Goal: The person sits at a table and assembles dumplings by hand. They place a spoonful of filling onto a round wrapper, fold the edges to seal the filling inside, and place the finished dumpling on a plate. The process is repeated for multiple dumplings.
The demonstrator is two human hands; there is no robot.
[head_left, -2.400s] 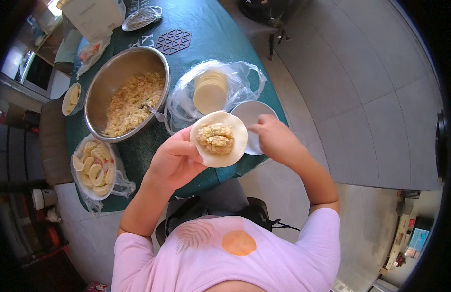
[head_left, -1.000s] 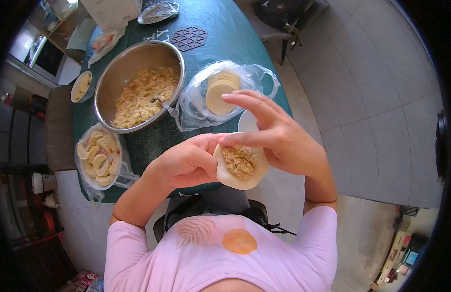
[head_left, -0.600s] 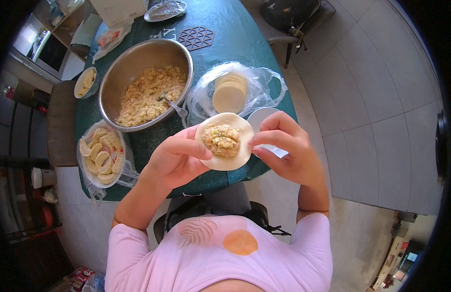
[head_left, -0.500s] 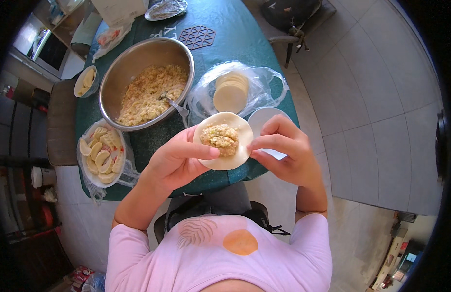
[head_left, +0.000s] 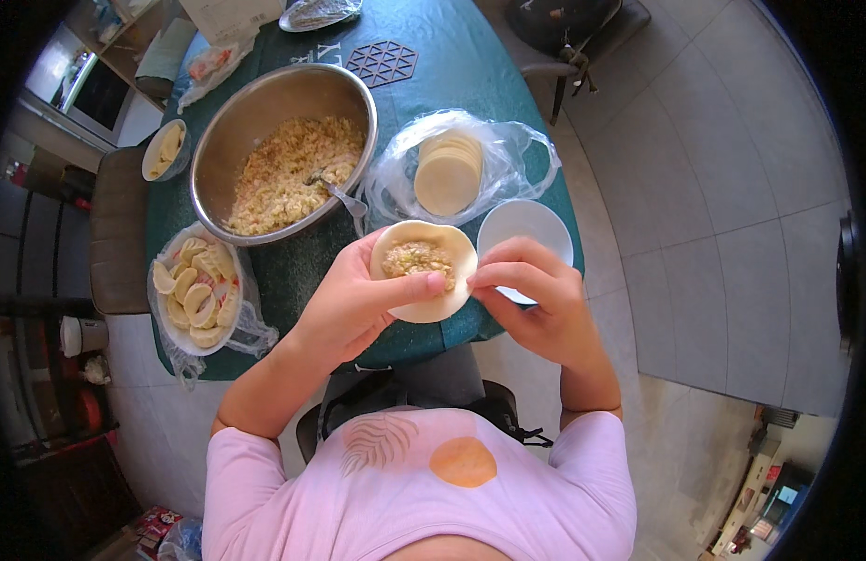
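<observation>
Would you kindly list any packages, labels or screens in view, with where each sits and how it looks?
Clear plastic bag: on the green table, open under a stack of round dough wrappers.
Clear plastic bag: under the dumpling plate, left table edge.
White box: far table edge, rectangular.
Dark screen: upper left, on a counter.

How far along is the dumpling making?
Done: folded dumplings fill a plate at the table's left edge. In hand: the left hand holds an open wrapper with filling on it, and the right hand pinches its edge. Left: a stack of wrappers and much filling in the steel bowl.
</observation>
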